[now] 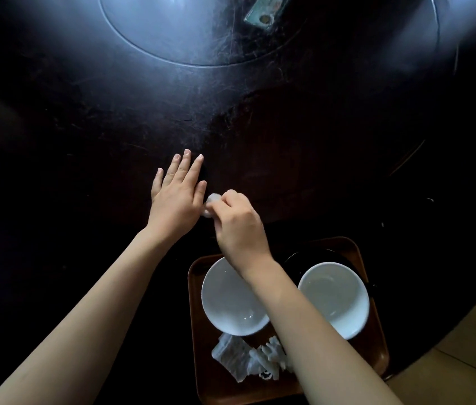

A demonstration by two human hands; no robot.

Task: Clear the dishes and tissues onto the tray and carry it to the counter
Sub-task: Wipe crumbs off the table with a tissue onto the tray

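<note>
Your right grip point(238, 222) is pinched closed on a small wad of tissue point(210, 203) just beside your left grip point(177, 197), which lies open and flat on the dark bench point(84, 127); near you the brown tray point(194, 331) carries two white bowls point(232, 299) point(333, 298), a black dish point(312, 254) partly hidden behind them, and crumpled tissues point(239, 359); your right forearm covers part of the tray; a round inset point(201, 30) gleams farther off, bearing a blurred greenish object point(266, 10); pale floor point(464, 366) shows at right.
</note>
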